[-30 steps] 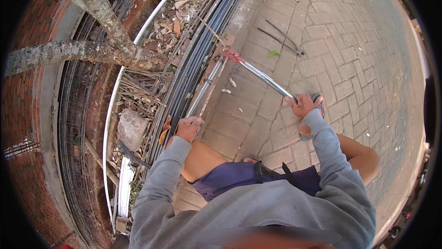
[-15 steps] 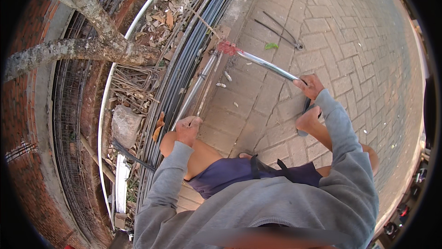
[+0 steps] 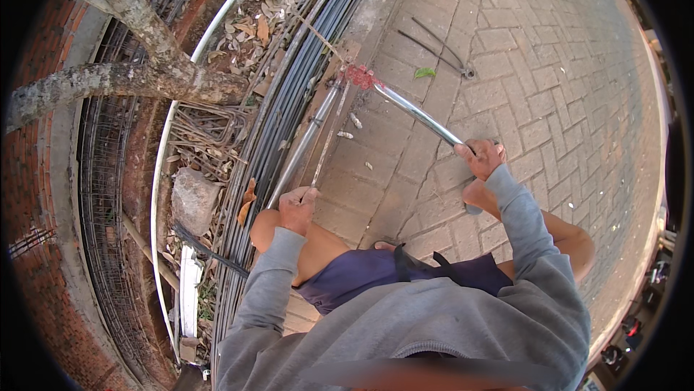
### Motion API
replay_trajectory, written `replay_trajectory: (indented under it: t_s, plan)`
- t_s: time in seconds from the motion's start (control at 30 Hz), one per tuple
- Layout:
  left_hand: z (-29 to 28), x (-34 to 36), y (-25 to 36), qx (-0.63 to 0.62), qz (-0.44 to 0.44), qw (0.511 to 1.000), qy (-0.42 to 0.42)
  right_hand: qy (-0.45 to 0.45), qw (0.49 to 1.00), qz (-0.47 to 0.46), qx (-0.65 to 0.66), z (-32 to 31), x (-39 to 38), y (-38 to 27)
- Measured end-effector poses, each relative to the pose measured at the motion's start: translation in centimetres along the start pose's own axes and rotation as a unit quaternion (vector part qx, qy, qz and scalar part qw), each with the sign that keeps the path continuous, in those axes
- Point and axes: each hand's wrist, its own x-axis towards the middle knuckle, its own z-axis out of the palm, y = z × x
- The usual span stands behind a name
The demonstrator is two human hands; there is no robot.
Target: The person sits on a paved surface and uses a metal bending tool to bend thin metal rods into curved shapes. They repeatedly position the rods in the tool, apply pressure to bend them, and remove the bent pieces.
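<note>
A long-handled bolt cutter (image 3: 359,76) with a red head and two silver handles lies at the paving's edge. My right hand (image 3: 483,158) is closed round the end of its right handle (image 3: 419,115). The left handle (image 3: 298,151) slopes down beside the rods toward my left knee. My left hand (image 3: 297,210), above that knee, is closed on a thin metal rod (image 3: 330,138) that runs up to the red head. Whether this hand also touches the left handle's end is hidden.
A bundle of long dark steel rods (image 3: 278,113) runs along my left. Beyond it are a stone (image 3: 194,199), a white pipe (image 3: 160,174) and a tree branch (image 3: 108,82). A bent dark rod (image 3: 441,51) lies on the brick paving (image 3: 535,102) ahead, near a green leaf (image 3: 425,72).
My right hand has come down and slightly left with the right handle, so the two handles stand closer together. My left hand is almost where it was.
</note>
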Motion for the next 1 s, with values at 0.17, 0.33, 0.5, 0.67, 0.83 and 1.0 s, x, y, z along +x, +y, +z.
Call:
replay_trajectory:
  t_s: [0.17, 0.33, 0.5, 0.67, 0.83, 1.0]
  plan:
    - [1.9, -0.9, -0.7, -0.019, -0.03, 0.999, 0.007, -0.014, 0.999, 0.015, 0.033, -0.4, 0.0, 0.0]
    - [3.6, -0.4, -1.7, -0.051, -0.014, 0.998, 0.019, 0.019, 0.994, -0.018, 0.104, -1.8, -0.1, 0.2]
    - [4.0, -0.2, -2.4, -0.053, -0.018, 0.998, 0.038, -0.002, 0.999, -0.019, 0.034, -1.4, 0.3, 0.8]
    - [2.3, 0.3, -1.6, -0.033, -0.03, 0.999, 0.01, -0.035, 0.999, 0.025, -0.013, -0.9, 0.3, 1.1]
    - [2.2, 0.0, -0.6, -0.121, -0.03, 0.992, -0.024, -0.041, 0.998, 0.04, -0.007, 0.1, 0.7, 0.7]
    - [2.2, -0.2, 0.1, -0.136, -0.054, 0.989, -0.031, 0.0, 1.0, 0.021, -0.022, -0.3, 0.6, -0.5]
